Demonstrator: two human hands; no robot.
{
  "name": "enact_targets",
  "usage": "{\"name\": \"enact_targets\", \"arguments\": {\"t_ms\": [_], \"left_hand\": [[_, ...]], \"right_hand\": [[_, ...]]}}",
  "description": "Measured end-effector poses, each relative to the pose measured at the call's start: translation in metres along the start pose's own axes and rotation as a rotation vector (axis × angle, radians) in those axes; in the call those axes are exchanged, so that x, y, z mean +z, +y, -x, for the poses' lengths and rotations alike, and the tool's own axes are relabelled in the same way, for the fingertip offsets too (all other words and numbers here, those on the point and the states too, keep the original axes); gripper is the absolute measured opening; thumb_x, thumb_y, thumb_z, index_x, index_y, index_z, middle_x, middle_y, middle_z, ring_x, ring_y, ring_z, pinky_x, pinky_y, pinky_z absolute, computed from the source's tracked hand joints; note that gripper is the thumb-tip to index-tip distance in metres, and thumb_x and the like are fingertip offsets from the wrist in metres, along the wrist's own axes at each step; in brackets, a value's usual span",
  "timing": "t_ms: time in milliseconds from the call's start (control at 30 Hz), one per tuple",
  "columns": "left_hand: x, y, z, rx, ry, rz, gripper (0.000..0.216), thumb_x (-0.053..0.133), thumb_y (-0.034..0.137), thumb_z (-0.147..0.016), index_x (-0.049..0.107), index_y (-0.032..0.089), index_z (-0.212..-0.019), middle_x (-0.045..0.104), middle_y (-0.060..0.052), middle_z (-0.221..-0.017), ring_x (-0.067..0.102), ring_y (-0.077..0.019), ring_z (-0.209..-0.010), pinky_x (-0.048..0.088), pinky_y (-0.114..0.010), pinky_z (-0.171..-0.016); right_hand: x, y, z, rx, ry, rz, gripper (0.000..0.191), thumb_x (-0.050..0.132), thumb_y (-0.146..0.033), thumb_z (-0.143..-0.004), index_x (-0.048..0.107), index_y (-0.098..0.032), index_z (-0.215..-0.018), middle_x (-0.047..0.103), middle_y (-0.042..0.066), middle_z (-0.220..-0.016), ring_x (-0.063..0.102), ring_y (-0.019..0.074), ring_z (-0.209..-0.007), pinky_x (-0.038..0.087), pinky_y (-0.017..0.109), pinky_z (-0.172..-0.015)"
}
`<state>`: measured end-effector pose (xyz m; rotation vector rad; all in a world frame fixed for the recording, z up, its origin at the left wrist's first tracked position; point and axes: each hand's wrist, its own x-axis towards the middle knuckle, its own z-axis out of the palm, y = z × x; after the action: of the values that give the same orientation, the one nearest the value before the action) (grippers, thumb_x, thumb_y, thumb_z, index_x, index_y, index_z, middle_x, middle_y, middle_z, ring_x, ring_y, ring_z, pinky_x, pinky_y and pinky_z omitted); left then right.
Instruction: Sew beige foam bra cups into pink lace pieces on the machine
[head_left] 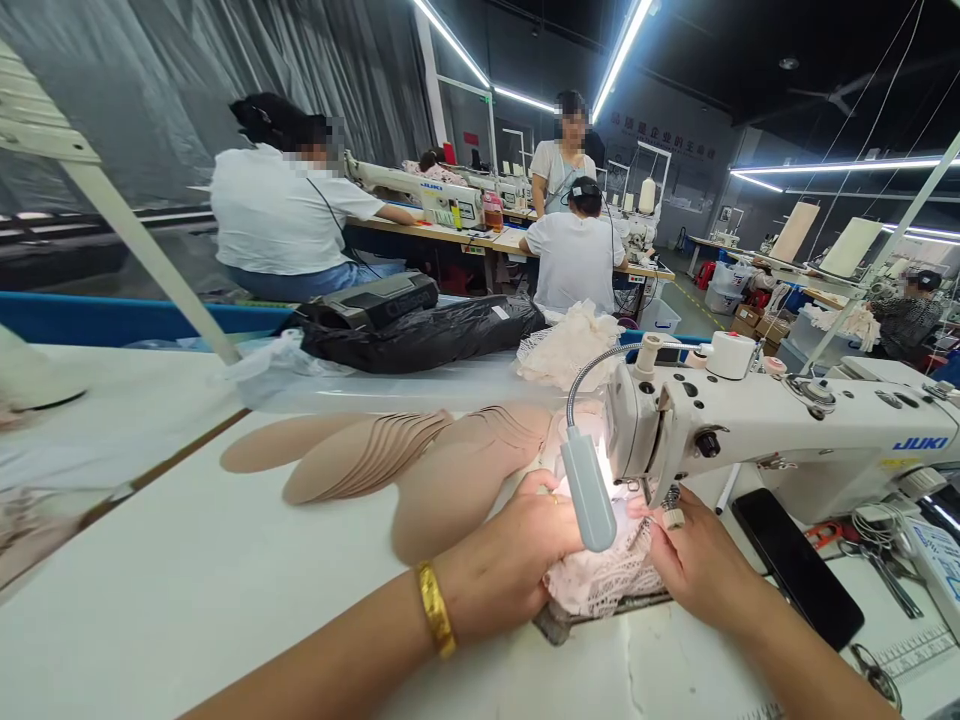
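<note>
Pale pink lace fabric (600, 582) lies bunched beneath the needle area of a white JUKI sewing machine (757, 410). From the left, my left hand (517, 545), a gold bracelet at its wrist, is closed on the fabric; its fingertips are partly hidden behind a small grey gooseneck lamp (589, 495). My right hand (705, 555) pinches the fabric's right side, close to the presser foot, with some fingers behind machine parts. The lamp lights the cloth brightly. Beige oval foam pads (345, 465) lie overlapped in stacks left of the machine, near my left hand.
Right of my right hand lie a black phone (799, 568), tweezers (889, 580) and orange-handled snips (823, 535). Behind the table are cream lace (574, 345) and a black plastic bag (420, 335). Several people work at machines beyond.
</note>
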<state>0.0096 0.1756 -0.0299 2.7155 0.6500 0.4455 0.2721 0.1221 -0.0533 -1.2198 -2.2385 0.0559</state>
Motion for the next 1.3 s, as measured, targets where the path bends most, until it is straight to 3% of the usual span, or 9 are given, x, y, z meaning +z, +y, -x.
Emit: {"name": "enact_targets", "arguments": {"t_ms": [167,367,500,700,767,867,1033,1200,1300], "left_hand": [[-0.004,0.002,0.004,-0.01,-0.008,0.037,0.037,0.061,-0.001,-0.079,0.066,0.027,-0.103,0.076,0.002,-0.108,0.065,-0.0239,-0.105,0.032,-0.042,-0.111],[-0.007,0.019,0.005,-0.193,-0.066,-0.177,0.025,0.059,0.017,-0.093,0.071,0.025,-0.113,0.072,-0.01,-0.119,0.064,-0.0374,-0.113,0.031,-0.062,-0.11],[0.0,0.039,0.001,-0.342,-0.172,-0.33,0.023,0.056,0.031,-0.1,0.073,0.016,-0.105,0.071,-0.019,-0.11,0.063,-0.0442,-0.108,0.04,-0.064,-0.098],[0.006,0.03,0.016,-0.256,-0.103,-0.175,0.039,0.085,0.05,-0.08,0.066,0.021,-0.098,0.068,-0.012,-0.108,0.061,-0.0369,-0.102,0.042,-0.056,-0.097],[0.004,0.025,0.021,-0.192,-0.088,-0.147,0.045,0.088,0.054,-0.076,0.066,0.022,-0.1,0.068,-0.011,-0.112,0.06,-0.0369,-0.107,0.043,-0.052,-0.098],[-0.005,0.023,0.025,-0.117,-0.122,-0.073,0.051,0.087,0.056,-0.079,0.068,0.023,-0.113,0.069,-0.01,-0.121,0.06,-0.0373,-0.115,0.041,-0.052,-0.106],[-0.027,0.025,0.029,-0.143,-0.248,0.037,0.076,0.098,0.052,-0.07,0.065,0.029,-0.135,0.068,-0.007,-0.129,0.061,-0.0353,-0.116,0.041,-0.046,-0.104],[-0.022,0.021,0.021,-0.093,-0.238,0.016,0.022,0.074,0.02,-0.086,0.069,0.024,-0.106,0.069,-0.006,-0.114,0.062,-0.0297,-0.106,0.035,-0.04,-0.093],[-0.011,0.019,0.014,-0.04,-0.205,-0.007,0.021,0.059,0.006,-0.084,0.064,0.023,-0.095,0.069,-0.004,-0.104,0.062,-0.0264,-0.097,0.03,-0.043,-0.093]], "right_hand": [[-0.004,-0.002,0.004,-0.094,0.085,0.0,0.028,0.044,-0.002,-0.095,0.063,-0.022,-0.098,0.071,0.008,-0.087,0.067,0.028,-0.092,0.057,0.041,-0.087],[-0.004,-0.022,0.004,-0.249,-0.015,-0.037,0.033,0.065,-0.035,-0.106,0.057,-0.024,-0.136,0.079,0.007,-0.114,0.068,0.0274,-0.105,0.048,0.042,-0.097],[0.013,-0.017,0.004,-0.192,-0.085,0.148,0.014,0.057,-0.013,-0.104,0.063,-0.024,-0.109,0.071,0.003,-0.09,0.06,0.0229,-0.084,0.044,0.034,-0.083],[0.005,-0.002,0.006,-0.116,-0.075,0.176,0.018,0.052,-0.008,-0.099,0.064,-0.021,-0.096,0.067,0.006,-0.088,0.056,0.0254,-0.087,0.045,0.034,-0.08],[-0.001,-0.008,0.005,-0.07,-0.112,0.107,0.012,0.057,-0.016,-0.103,0.067,-0.02,-0.108,0.071,0.008,-0.098,0.059,0.0268,-0.095,0.048,0.037,-0.089],[-0.004,-0.018,0.001,-0.009,-0.213,0.003,0.031,0.07,-0.022,-0.1,0.065,-0.022,-0.13,0.074,0.008,-0.109,0.063,0.0269,-0.101,0.051,0.038,-0.093],[-0.011,-0.015,-0.003,0.021,-0.26,-0.045,0.026,0.069,-0.007,-0.093,0.073,-0.024,-0.111,0.073,0.003,-0.098,0.062,0.0235,-0.094,0.05,0.034,-0.086],[-0.03,-0.001,-0.002,0.004,-0.302,-0.048,0.026,0.065,-0.004,-0.094,0.077,-0.027,-0.093,0.066,0.0,-0.082,0.057,0.0216,-0.087,0.049,0.033,-0.086],[-0.04,0.006,-0.001,-0.006,-0.359,-0.096,0.029,0.067,-0.003,-0.093,0.079,-0.028,-0.092,0.065,-0.001,-0.079,0.059,0.021,-0.086,0.051,0.035,-0.088]]}}
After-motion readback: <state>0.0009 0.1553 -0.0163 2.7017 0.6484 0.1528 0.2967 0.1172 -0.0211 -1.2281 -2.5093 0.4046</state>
